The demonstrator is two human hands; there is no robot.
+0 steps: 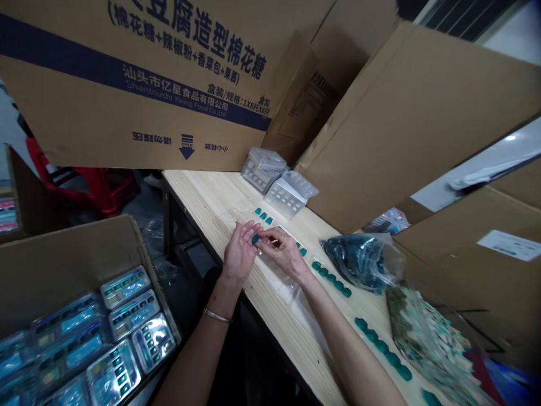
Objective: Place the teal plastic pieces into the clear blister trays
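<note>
Over the table my left hand (239, 251) is turned palm up, its fingers stretched out and slightly cupped. A small dark teal piece (255, 239) sits at the edge of that palm, pinched by the fingertips of my right hand (280, 250). What the piece is made of I cannot make out. Just beyond the hands lie a few teal pieces (263, 216) in a short row. More teal pieces (331, 278) run in rows along the table to the right, partly hidden by my right hand and forearm.
Clear plastic trays (287, 194) stand at the table's (198, 189) far end. On the right lie a bag of dark teal pieces (359, 262) and a bag of mixed coloured bits (431, 338). A carton (127, 242) of packed blister boxes is at left; large cardboard (139, 124) rises behind.
</note>
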